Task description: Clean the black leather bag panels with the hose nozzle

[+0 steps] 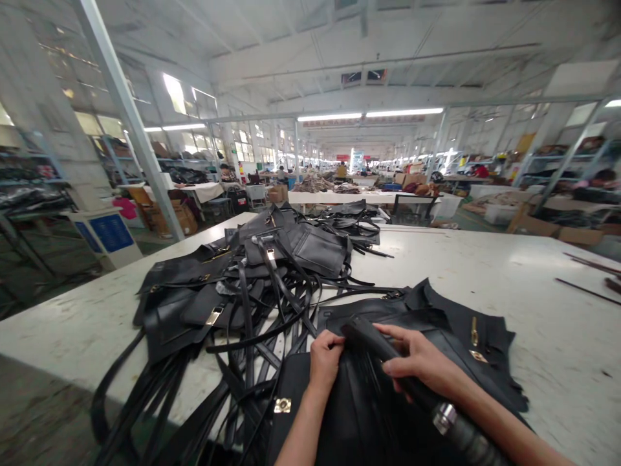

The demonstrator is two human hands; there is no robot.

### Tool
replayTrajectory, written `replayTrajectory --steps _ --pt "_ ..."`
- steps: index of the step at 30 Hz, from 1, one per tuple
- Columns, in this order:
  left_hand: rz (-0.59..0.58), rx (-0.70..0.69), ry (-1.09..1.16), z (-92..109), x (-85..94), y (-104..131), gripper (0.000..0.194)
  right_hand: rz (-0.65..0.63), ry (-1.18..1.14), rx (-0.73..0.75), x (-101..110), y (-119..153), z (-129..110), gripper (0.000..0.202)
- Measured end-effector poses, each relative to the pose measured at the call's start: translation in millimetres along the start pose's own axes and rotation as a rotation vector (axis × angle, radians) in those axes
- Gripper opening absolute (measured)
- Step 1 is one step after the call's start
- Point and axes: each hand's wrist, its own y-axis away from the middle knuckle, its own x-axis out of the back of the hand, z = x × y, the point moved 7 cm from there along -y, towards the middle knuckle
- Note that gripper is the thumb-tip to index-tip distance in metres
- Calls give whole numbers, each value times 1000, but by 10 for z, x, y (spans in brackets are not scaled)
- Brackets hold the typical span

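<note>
Near the table's front edge lies a black leather bag piece (359, 408) with a gold clasp at its left. My left hand (326, 359) is closed on the upper edge of this piece. Just to the right, my right hand (412, 362) grips a black tool handle (371, 340); a metal collar and a ribbed black hose run from it toward the bottom right. The tool's rounded end is over the leather, close to my left fingers. More black leather pieces (466, 330) with gold hardware lie behind and right of my right hand.
A heap of black bag parts (310, 246) and long straps covers the left and middle of the white table (557, 323). Straps hang over its front edge. Dark strips (589, 291) lie far right. A metal post (129, 123) rises beyond the left edge.
</note>
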Motion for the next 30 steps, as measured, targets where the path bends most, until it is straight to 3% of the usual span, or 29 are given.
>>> replayTrajectory --steps 5,14,18,23,30 --pt "-20 28 -16 -105 30 -8 15 -49 83 -130 -31 -8 179 75" --pt "-59 101 -36 -222 -7 -105 22 -42 103 -217 -57 -65 129 73" --pt "-59 132 -29 -322 -25 -192 26 27 110 -133 -85 -139 191 72" --pt "-91 158 52 -324 -34 -154 17 128 24 49 -56 -166 153 67" --pt "-129 193 163 -225 -53 -96 28 134 -47 36 27 73 58 71"
